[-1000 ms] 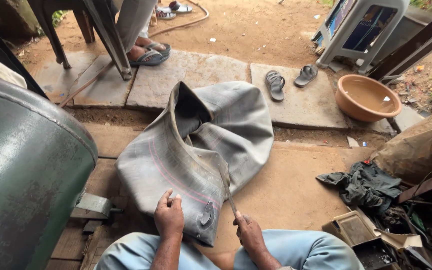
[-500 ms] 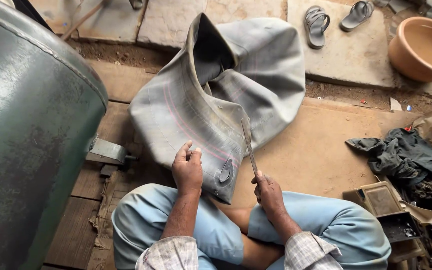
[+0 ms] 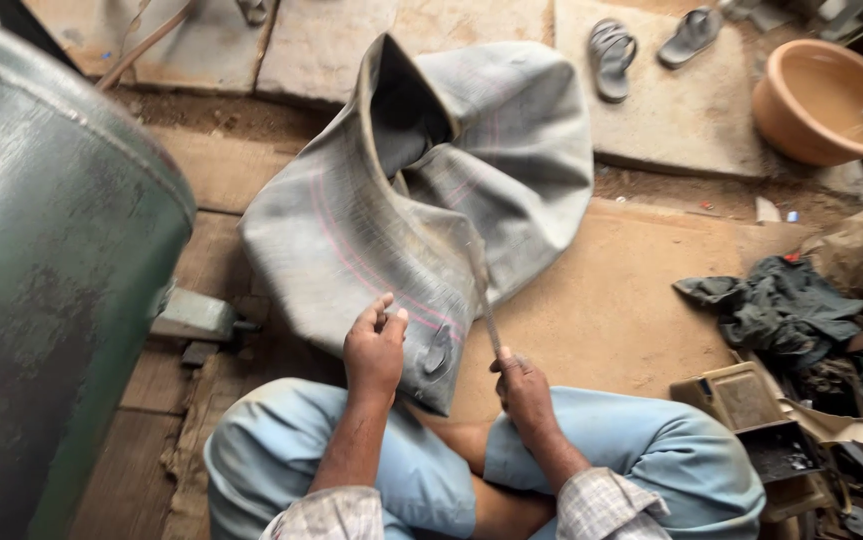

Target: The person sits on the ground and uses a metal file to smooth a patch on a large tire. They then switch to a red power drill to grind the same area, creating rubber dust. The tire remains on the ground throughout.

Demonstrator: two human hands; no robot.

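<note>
A big grey rubber inner tube (image 3: 421, 190), folded and limp, lies on the ground before my crossed legs. My left hand (image 3: 374, 345) rests on its near edge, fingers pinching the rubber beside a dark oval patch (image 3: 437, 350). My right hand (image 3: 523, 385) grips a long thin metal tool (image 3: 481, 290) whose blade slants up across the tube. I sit on the ground in light blue trousers.
A large green metal drum (image 3: 51, 260) fills the left side. An orange plastic basin (image 3: 826, 95) and two sandals (image 3: 611, 55) sit on stone slabs at the back right. Dark rags (image 3: 781, 305), a small box (image 3: 741, 395) and scrap clutter the right.
The view has dipped down and closer to the tube. My left hand's fingers have shifted on the tube edge; my right hand still holds the thin tool against it.
</note>
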